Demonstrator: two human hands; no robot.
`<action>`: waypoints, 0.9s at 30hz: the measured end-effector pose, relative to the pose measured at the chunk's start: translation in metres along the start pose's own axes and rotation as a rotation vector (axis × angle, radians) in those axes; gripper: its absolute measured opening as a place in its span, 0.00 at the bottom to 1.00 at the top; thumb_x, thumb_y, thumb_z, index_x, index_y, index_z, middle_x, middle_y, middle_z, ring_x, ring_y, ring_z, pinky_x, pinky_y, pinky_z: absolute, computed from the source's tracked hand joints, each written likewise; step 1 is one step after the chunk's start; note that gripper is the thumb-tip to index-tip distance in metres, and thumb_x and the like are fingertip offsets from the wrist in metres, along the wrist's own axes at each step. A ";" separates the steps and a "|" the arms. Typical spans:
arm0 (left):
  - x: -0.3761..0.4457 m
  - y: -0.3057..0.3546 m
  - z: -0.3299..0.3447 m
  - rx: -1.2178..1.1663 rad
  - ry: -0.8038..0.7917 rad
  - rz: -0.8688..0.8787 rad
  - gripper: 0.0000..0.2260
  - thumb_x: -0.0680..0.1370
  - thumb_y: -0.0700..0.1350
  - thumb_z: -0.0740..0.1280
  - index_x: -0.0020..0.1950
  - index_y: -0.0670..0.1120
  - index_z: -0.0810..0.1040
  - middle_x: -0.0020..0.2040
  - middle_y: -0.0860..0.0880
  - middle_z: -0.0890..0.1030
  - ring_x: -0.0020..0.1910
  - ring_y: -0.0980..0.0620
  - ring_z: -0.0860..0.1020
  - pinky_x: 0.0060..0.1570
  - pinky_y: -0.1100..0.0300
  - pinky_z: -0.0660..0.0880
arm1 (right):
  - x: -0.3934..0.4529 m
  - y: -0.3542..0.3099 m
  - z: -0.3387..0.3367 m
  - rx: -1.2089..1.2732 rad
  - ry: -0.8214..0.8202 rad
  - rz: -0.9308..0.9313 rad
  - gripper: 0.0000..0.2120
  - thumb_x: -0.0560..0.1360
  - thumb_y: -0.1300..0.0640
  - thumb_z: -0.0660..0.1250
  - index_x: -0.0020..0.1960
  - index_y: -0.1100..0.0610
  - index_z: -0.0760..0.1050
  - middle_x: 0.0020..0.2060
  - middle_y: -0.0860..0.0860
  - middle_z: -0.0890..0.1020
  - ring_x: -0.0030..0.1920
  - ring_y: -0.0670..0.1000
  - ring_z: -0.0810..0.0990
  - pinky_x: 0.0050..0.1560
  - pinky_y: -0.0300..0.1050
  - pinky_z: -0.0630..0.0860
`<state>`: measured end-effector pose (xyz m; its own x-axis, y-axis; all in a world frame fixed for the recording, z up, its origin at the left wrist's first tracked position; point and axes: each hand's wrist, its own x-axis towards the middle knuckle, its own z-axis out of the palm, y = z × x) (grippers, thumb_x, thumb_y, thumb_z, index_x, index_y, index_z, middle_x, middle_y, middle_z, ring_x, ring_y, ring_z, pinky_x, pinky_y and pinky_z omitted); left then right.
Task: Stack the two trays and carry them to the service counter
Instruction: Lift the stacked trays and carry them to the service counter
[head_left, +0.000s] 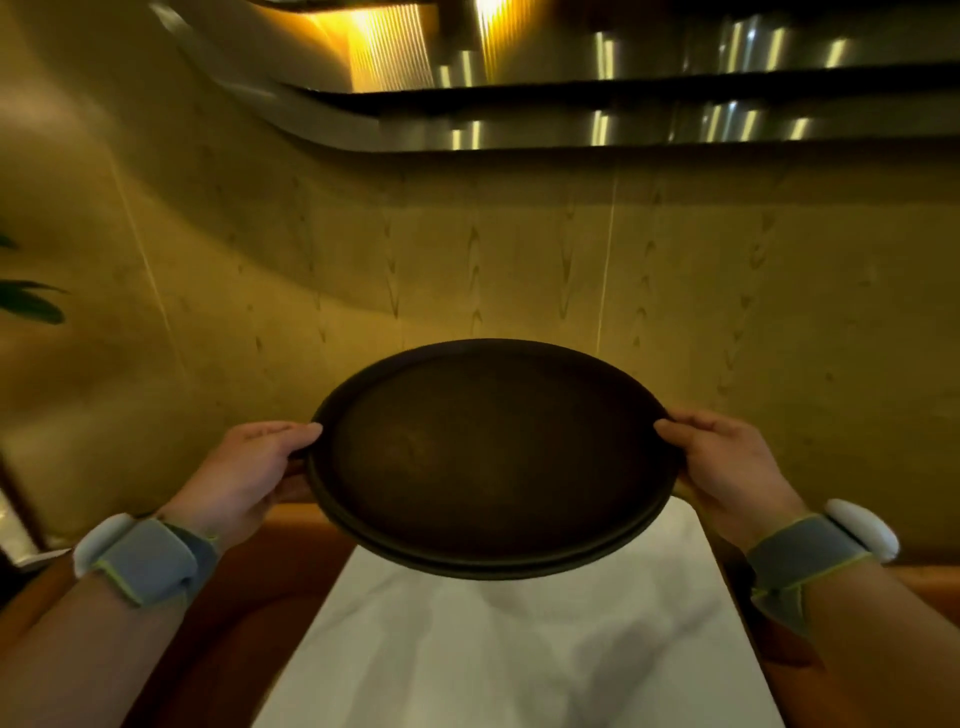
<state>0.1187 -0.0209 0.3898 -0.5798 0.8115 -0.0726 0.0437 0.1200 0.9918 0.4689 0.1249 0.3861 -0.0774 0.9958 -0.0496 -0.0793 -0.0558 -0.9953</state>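
Both hands grip stacked trays; no legible text.

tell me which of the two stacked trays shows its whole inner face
The top tray: its full dark round face is visible. The bottom tray shows only as a thin rim sliver peeking out along the near edge.

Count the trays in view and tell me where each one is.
2. The top tray is held at its sides by the left hand and right hand above the white table. The bottom tray sits directly beneath, only its near rim showing.
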 end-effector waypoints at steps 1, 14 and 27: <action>-0.012 0.004 -0.015 0.002 0.025 -0.004 0.12 0.79 0.43 0.63 0.52 0.36 0.80 0.46 0.38 0.82 0.45 0.41 0.81 0.41 0.48 0.77 | -0.010 -0.003 0.010 -0.009 -0.025 -0.005 0.13 0.77 0.65 0.65 0.60 0.64 0.78 0.54 0.59 0.83 0.54 0.58 0.82 0.59 0.57 0.78; -0.118 0.030 -0.150 -0.041 0.507 0.043 0.09 0.78 0.42 0.63 0.51 0.39 0.80 0.47 0.41 0.83 0.46 0.45 0.80 0.41 0.54 0.75 | -0.018 -0.025 0.166 -0.021 -0.466 -0.029 0.11 0.78 0.62 0.64 0.59 0.60 0.79 0.46 0.55 0.83 0.45 0.53 0.81 0.45 0.50 0.78; -0.333 0.006 -0.245 -0.022 1.165 -0.020 0.10 0.79 0.44 0.62 0.53 0.40 0.80 0.48 0.39 0.83 0.49 0.43 0.81 0.45 0.51 0.77 | -0.150 -0.018 0.366 -0.025 -1.118 -0.043 0.08 0.77 0.65 0.64 0.54 0.59 0.79 0.49 0.56 0.83 0.50 0.54 0.81 0.51 0.50 0.78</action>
<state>0.1124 -0.4310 0.4457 -0.9773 -0.2081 0.0406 0.0183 0.1076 0.9940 0.1187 -0.0500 0.4418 -0.9259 0.3704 0.0748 -0.0841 -0.0092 -0.9964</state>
